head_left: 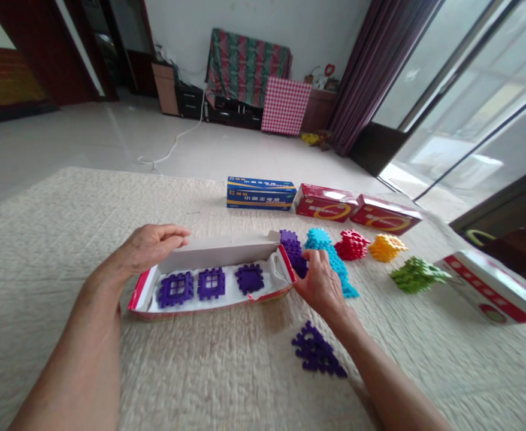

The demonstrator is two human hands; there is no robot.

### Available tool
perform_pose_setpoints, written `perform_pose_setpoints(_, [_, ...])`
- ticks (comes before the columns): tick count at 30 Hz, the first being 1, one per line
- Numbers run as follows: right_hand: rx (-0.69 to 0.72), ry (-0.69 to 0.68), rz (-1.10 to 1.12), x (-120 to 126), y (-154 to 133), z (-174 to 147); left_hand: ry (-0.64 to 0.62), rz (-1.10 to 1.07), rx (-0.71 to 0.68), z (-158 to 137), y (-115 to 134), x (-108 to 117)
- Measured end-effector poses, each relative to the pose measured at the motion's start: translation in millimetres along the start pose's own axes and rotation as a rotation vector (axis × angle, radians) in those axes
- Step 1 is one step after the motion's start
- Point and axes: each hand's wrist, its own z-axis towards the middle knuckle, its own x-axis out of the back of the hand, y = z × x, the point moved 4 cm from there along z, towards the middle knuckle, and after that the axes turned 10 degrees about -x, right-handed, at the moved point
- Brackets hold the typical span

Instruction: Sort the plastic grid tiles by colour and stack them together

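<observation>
In front of me an open long cardboard box [209, 306], white inside with red ends, holds three purple interlocking plastic tiles [211, 282] in a row on a white lining. My left hand [155, 248] rests at the box's back left edge, fingers stretched out and nothing visible in them. Just past the box's right end, my right hand [321, 280] has its fingers closed at a purple tile stack [290, 246]; they partly hide what they grip. More purple tiles [317, 352] lie loose on the beige cover nearer me.
Light blue [340, 266], red [351, 244], yellow [387, 246] and green tile piles [418, 274] run off to the right. Behind them stand a blue box [261, 194] and two red boxes [326, 202]. A white-and-red carton [499, 286] lies at far right.
</observation>
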Motion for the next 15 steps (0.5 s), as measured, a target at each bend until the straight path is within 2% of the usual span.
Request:
perform_pose_setpoints(8, [0.066,0.013,0.08,1.5,4.5,-2.9,-0.048,0.003,-0.025,-4.3,9.3,3.4])
perform_pose_setpoints(15, [0.111,0.023,0.067,2.0,-2.7,-11.5,-0.236,-0.067,0.029,-13.2,9.4,3.3])
